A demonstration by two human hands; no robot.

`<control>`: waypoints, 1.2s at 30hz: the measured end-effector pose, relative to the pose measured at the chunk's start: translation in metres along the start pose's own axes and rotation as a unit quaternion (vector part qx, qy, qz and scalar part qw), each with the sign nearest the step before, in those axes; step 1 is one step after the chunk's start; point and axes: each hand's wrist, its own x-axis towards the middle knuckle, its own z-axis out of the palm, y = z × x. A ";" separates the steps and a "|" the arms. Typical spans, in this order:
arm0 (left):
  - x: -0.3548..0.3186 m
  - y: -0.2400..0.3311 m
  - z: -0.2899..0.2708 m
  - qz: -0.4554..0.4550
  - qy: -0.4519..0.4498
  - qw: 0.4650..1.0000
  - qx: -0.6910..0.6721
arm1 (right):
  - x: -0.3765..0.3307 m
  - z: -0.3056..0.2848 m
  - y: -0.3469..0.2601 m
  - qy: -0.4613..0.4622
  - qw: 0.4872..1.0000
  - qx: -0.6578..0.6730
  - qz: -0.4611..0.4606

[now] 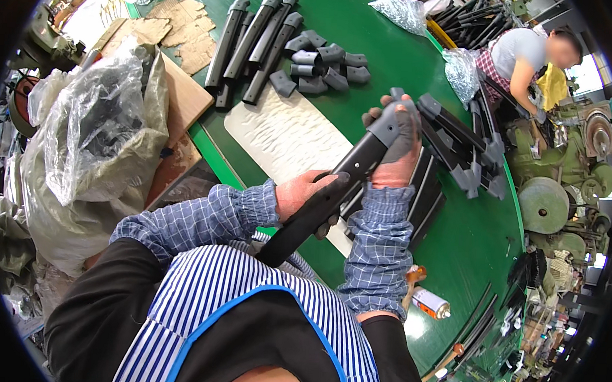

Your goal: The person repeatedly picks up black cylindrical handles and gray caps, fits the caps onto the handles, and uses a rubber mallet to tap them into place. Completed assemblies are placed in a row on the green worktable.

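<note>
A long black bar (pixel 301 222) slants across in front of my apron, its lower end close to my body. A grey angled end cap (pixel 385 128) sits on its far end. My right hand (pixel 400 151), in a dark fingered glove, is closed around that capped end. Lower down, my left hand (pixel 299 196) wraps the bar's middle, its fingers partly hidden under it. Beneath the bar lies a pale ribbed board (pixel 281 131) on the green table (pixel 341 47). Loose grey end caps (pixel 330 54) are grouped beyond the board.
Several capped black bars (pixel 240 56) lie at the far left, more capped bars (pixel 454 129) at right. A plastic-lined sack (pixel 102 125) stands left of the table. A spray can (pixel 430 303) lies near my right elbow. A co-worker (pixel 517 60) bends beside green machinery (pixel 544 203).
</note>
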 end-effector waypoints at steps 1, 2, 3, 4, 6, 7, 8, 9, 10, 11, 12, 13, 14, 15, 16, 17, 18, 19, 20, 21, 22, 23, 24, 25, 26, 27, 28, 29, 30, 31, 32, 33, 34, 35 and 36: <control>0.002 0.006 -0.013 0.106 -0.013 0.971 0.214 | 0.003 0.004 0.015 0.008 1.000 -0.024 -0.005; 0.012 0.021 -0.033 0.117 0.032 0.973 0.197 | -0.006 0.000 0.024 0.033 0.984 -0.166 0.053; 0.024 0.034 -0.057 0.118 0.098 0.981 0.117 | -0.013 -0.001 0.045 0.066 0.960 -0.270 0.026; 0.034 0.060 -0.096 0.157 0.170 0.960 0.155 | -0.026 -0.011 0.056 0.066 0.966 -0.238 0.078; 0.056 0.125 -0.196 0.184 0.270 0.938 0.116 | -0.043 -0.046 0.067 0.145 0.925 -0.327 0.129; 0.068 0.160 -0.255 0.195 0.368 0.891 0.182 | -0.050 -0.068 0.066 0.152 0.890 -0.422 0.079; 0.078 0.202 -0.320 0.205 0.468 0.796 0.324 | -0.053 -0.092 0.061 0.155 0.855 -0.493 0.051; 0.093 0.239 -0.382 0.226 0.467 0.610 0.599 | -0.052 -0.115 0.057 0.153 0.813 -0.561 0.039; 0.108 0.273 -0.440 0.222 0.514 0.298 0.773 | -0.047 -0.134 0.053 0.173 0.763 -0.622 0.031; 0.109 0.297 -0.490 0.163 0.583 0.405 0.685 | -0.042 -0.150 0.051 0.167 0.745 -0.644 0.049; 0.106 0.323 -0.529 0.098 0.658 0.470 0.580 | -0.034 -0.162 0.052 0.164 0.733 -0.658 0.054; 0.110 0.338 -0.555 0.073 0.660 0.463 0.588 | -0.027 -0.169 0.055 0.133 0.700 -0.698 0.068; 0.109 0.351 -0.569 0.038 0.670 0.447 0.592 | -0.019 -0.172 0.061 0.102 0.667 -0.737 0.042; 0.109 0.356 -0.571 0.020 0.656 0.432 0.619 | -0.012 -0.172 0.068 0.110 0.644 -0.755 0.052; 0.106 0.360 -0.562 -0.017 0.634 0.432 0.642 | -0.006 -0.169 0.078 0.097 0.627 -0.772 0.036; 0.109 0.355 -0.542 -0.029 0.655 0.377 0.654 | 0.000 -0.165 0.087 0.085 0.568 -0.818 0.044; 0.106 0.352 -0.515 0.012 0.662 0.419 0.622 | 0.005 -0.161 0.096 0.083 0.534 -0.840 0.044; 0.108 0.338 -0.483 0.067 0.651 0.322 0.684 | 0.010 -0.157 0.103 0.079 0.528 -0.843 0.071; 0.114 0.323 -0.444 0.099 0.642 0.200 0.733 | 0.015 -0.154 0.109 0.081 0.524 -0.847 0.035; 0.121 0.307 -0.401 0.273 0.570 0.228 0.741 | 0.018 -0.152 0.111 0.085 0.517 -0.844 0.115; 0.126 0.286 -0.355 0.377 0.460 0.360 0.718 | 0.021 -0.152 0.111 0.097 0.512 -0.851 0.063; 0.135 0.250 -0.306 0.437 0.374 0.419 0.702 | 0.022 -0.151 0.109 0.127 0.554 -0.821 0.055; 0.136 0.215 -0.255 0.426 0.267 0.479 0.720 | 0.021 -0.151 0.105 0.142 0.606 -0.779 0.081; 0.136 0.188 -0.209 0.380 0.130 0.477 0.781 | 0.018 -0.148 0.101 0.128 0.673 -0.727 0.060; 0.134 0.163 -0.167 0.340 -0.014 0.409 0.847 | 0.013 -0.146 0.094 0.070 0.687 -0.721 0.063; 0.131 0.131 -0.127 0.370 -0.042 0.458 0.807 | 0.006 -0.140 0.088 -0.046 0.664 -0.745 0.041; 0.125 0.107 -0.097 0.389 -0.094 0.400 0.824 | -0.003 -0.133 0.081 -0.139 0.630 -0.763 0.034; 0.115 0.090 -0.077 0.333 -0.083 0.468 0.814 | -0.012 -0.123 0.075 -0.267 0.589 -0.763 0.020; 0.107 0.081 -0.069 0.152 -0.097 0.520 0.835 | -0.021 -0.113 0.068 -0.380 0.556 -0.736 -0.063; 0.096 0.072 -0.067 -0.091 -0.086 0.637 0.761 | -0.026 -0.103 0.062 -0.408 0.581 -0.702 -0.050; 0.079 0.071 -0.078 -0.084 -0.077 0.718 0.686 | -0.028 -0.093 0.057 -0.437 0.605 -0.665 -0.034; 0.063 0.069 -0.089 -0.031 -0.064 0.753 0.654 | -0.025 -0.085 0.053 -0.439 0.589 -0.672 -0.097; 0.043 0.066 -0.102 -0.029 -0.023 0.809 0.586 | -0.017 -0.079 0.050 -0.418 0.604 -0.666 -0.131; 0.028 0.065 -0.115 -0.069 0.015 0.826 0.559 | -0.003 -0.074 0.050 -0.320 0.681 -0.641 -0.150; 0.004 0.064 -0.129 -0.133 0.105 0.894 0.414 | 0.013 -0.074 0.052 -0.226 0.741 -0.614 -0.152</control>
